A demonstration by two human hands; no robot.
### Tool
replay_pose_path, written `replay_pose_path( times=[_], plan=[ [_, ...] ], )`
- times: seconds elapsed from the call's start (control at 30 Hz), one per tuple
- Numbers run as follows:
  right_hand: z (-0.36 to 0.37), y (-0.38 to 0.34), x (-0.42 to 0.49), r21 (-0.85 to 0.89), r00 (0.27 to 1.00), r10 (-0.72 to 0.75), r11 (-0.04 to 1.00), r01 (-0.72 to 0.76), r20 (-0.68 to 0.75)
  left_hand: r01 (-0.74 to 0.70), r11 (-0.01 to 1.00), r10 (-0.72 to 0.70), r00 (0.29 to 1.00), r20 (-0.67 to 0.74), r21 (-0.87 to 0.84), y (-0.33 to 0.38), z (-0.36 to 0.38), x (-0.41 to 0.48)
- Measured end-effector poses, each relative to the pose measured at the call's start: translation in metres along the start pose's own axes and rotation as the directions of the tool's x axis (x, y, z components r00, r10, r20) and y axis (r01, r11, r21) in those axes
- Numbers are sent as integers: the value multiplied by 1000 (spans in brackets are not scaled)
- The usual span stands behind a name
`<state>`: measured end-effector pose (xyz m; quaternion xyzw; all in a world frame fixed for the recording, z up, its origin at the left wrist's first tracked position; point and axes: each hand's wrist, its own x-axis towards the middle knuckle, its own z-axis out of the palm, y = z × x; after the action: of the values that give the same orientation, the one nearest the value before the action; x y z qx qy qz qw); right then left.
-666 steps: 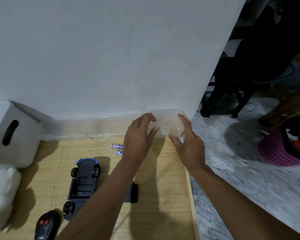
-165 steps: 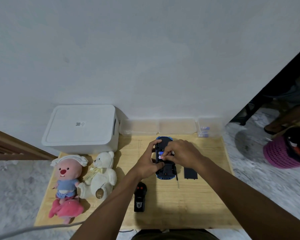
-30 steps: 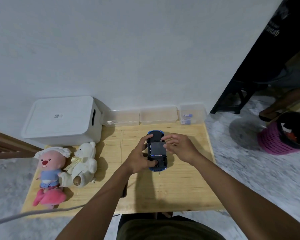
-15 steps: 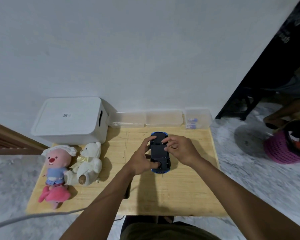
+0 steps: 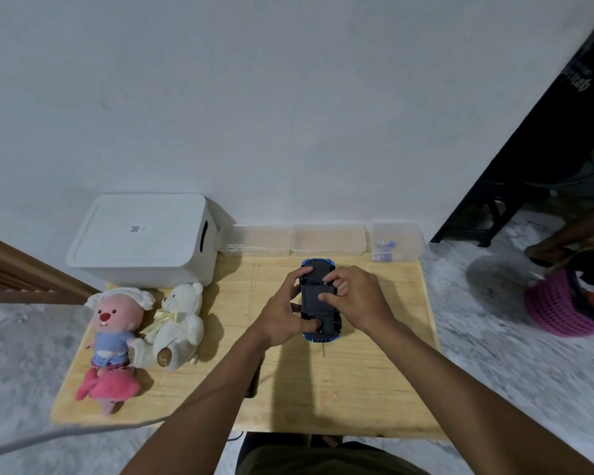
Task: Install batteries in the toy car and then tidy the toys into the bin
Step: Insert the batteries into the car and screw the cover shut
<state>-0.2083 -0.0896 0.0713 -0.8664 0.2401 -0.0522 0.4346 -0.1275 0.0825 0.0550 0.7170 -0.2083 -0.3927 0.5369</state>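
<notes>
A flat black object (image 5: 254, 385) lies mostly hidden beneath the person's left forearm (image 5: 216, 389); the pink woven basket (image 5: 559, 306) at right is blurred.

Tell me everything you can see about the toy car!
The toy car lies upside down on the wooden table, pointing toward the wall. Its dark underside looks like plastic; blue body peeks out at both ends. A black wheel shows at the near right corner. The left hand grips its left side, thumb on the near end; the right hand holds the right side, thumb pressing the flat middle panel.
</notes>
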Motion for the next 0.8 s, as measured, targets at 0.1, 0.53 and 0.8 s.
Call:
replay_pose_path(
  times=[0.1,0.53,0.8],
  plan=[
    [3,-1,0,-15,1000,8,1000,-8,-28,-13,1000,13,1000,-10,-2,2,1,0],
    [6,-2,3,-57,997,22,998,-26,-72,-48,999,47,998,-37,-13,5,2,-3],
    [8,1,1,24,997,55,998,-53,-59,-31,999,30,998,-55,-17,2,3,-5]
  ],
)
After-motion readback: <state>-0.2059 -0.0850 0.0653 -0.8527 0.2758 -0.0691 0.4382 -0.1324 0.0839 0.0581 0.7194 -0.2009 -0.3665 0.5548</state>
